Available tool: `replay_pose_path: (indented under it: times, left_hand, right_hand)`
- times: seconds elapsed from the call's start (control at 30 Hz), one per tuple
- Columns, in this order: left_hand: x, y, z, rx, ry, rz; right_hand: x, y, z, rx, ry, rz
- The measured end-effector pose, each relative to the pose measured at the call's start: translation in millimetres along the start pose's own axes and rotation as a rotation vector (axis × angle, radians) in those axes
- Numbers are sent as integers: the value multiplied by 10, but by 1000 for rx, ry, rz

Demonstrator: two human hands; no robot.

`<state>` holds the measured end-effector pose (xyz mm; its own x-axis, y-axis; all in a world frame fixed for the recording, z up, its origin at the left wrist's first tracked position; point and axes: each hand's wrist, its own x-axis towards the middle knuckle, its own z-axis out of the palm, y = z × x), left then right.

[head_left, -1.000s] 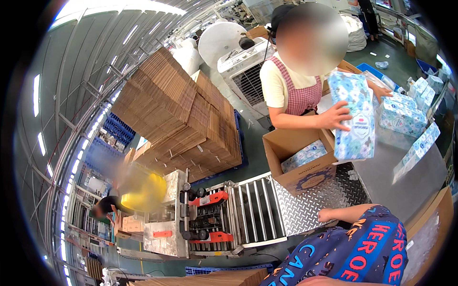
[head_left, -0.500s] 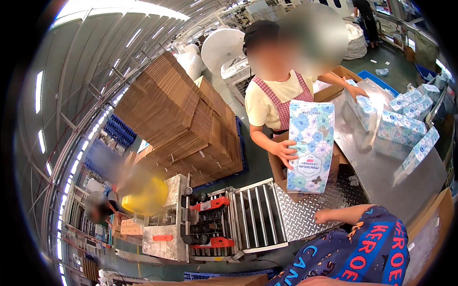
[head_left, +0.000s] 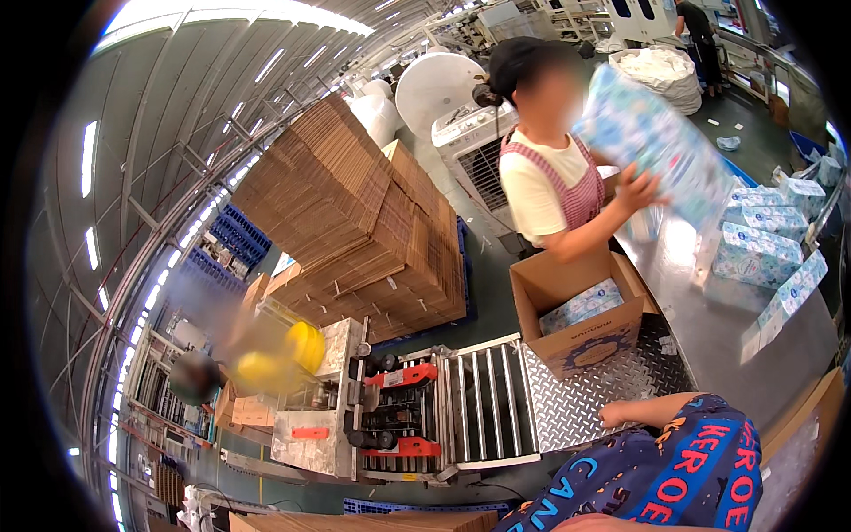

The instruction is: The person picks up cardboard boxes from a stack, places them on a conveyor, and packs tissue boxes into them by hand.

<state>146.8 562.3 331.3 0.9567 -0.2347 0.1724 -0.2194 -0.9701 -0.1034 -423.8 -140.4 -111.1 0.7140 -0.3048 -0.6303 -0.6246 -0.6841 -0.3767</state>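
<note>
My right hand (head_left: 613, 414) rests at the near edge of the diamond-plate metal surface (head_left: 567, 403), its fingers curled in with nothing seen in them. It is just in front of an open cardboard carton (head_left: 589, 346), not touching it. Inside the carton lies a blue floral tissue pack (head_left: 582, 306). A bare strip of my left forearm (head_left: 612, 523) shows at the lower edge; the left hand is out of view. Across the carton, a co-worker in a checked apron holds up a large blue floral pack (head_left: 660, 146), blurred by motion, with one hand (head_left: 636, 188) against its side.
Several floral packs (head_left: 758, 253) stand on the metal table (head_left: 709, 310) at right. A roller conveyor (head_left: 487, 399) adjoins the plate on the left. Behind it rises a tall stack of flattened cartons (head_left: 355, 222). A cardboard box (head_left: 807, 417) sits at lower right.
A pack held upright at the carton has gone from there, uncovering the carton and the pack inside. The co-worker has turned, a pack now raised over the table. My right hand stays put.
</note>
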Motion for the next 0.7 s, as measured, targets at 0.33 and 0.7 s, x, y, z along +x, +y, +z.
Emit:
replay_pose_path:
  times: [0.33,0.7]
  left_hand:
    - [125,133,-45,26,53,46]
    - [246,266,-63,115,140,173]
  right_hand:
    - [-133,-75,-262,34,-1,60]
    - [-394,-119,-18,67,61,76]
